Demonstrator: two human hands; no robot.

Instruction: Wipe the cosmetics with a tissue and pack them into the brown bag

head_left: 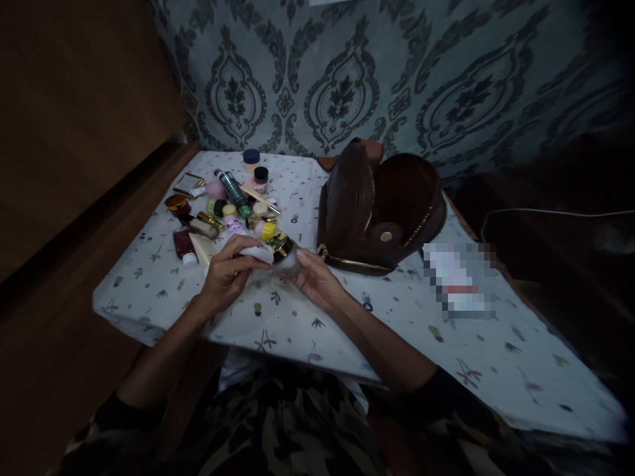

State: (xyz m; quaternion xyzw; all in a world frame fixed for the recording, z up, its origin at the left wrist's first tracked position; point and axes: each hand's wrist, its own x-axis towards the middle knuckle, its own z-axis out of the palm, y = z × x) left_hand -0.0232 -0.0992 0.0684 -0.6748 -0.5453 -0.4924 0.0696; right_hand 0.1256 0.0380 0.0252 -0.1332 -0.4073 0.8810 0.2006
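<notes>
Pinched in my left hand [225, 272] is a small white cloth [256, 253], perhaps a folded wipe. It lies against the side of a frosted jar [289, 263] with a shiny gold lid [282, 243]. My right hand [317, 279] grips that jar from the right, with the lid facing up and slightly left. Both hands are above the front of the table. Just beyond them, a white container with a yellow cap [268, 231] lies on its side. A cream-coloured tube [202, 248] is close to my left hand.
Several cosmetics, among them a dark bottle [233, 190] and a blue-lidded jar [251, 159], crowd the table's left side. Right of the hands stands an open brown leather bag [347, 205]. A blurred-out item [459, 281] lies farther right on the patterned tablecloth [397, 324].
</notes>
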